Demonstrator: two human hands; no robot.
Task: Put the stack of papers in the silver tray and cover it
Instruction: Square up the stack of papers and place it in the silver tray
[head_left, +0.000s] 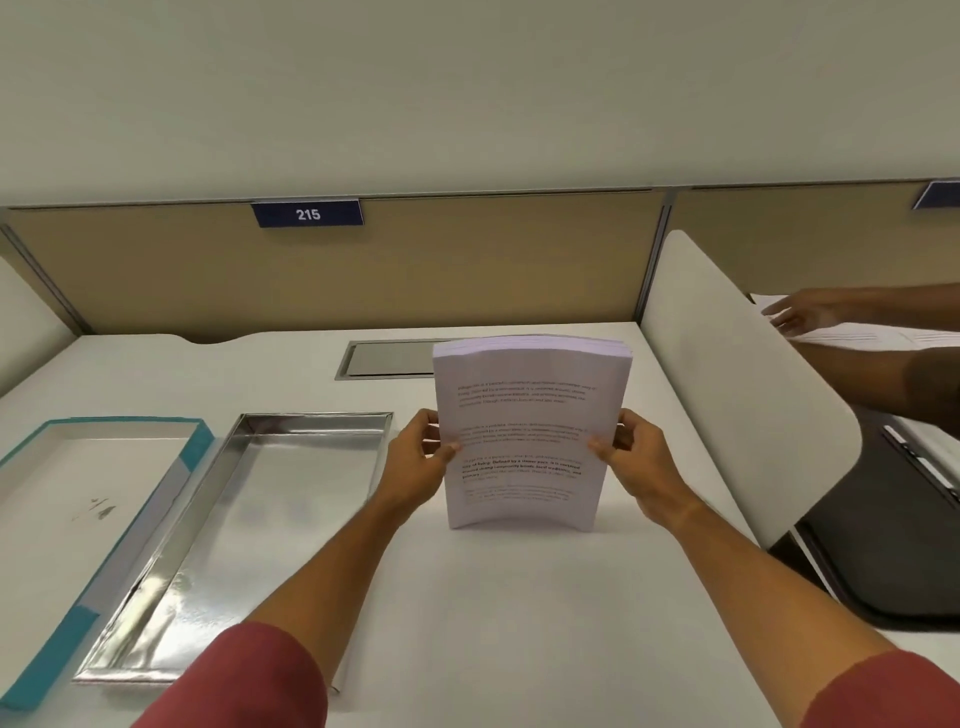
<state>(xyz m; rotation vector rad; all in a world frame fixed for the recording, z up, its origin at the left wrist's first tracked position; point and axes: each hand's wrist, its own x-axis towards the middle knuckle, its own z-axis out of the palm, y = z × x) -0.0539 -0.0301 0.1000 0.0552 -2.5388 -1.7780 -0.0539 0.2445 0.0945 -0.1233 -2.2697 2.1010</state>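
A thick stack of printed white papers (524, 415) stands upright on its bottom edge on the white desk, right of centre. My left hand (415, 462) grips its left edge and my right hand (636, 462) grips its right edge, thumbs on the front page. To the left lies the silver tray (171, 613), shiny and with nothing in it. Further left, touching the tray's side, lies the cover (31, 670), a teal-edged lid turned inside up, its white inside showing.
A grey cable flap (387, 358) is set in the desk behind the stack. A white curved divider (727, 384) walls the right side; beyond it another person's hand (805, 314) rests on papers. A tan partition with a "215" label (307, 214) closes the back.
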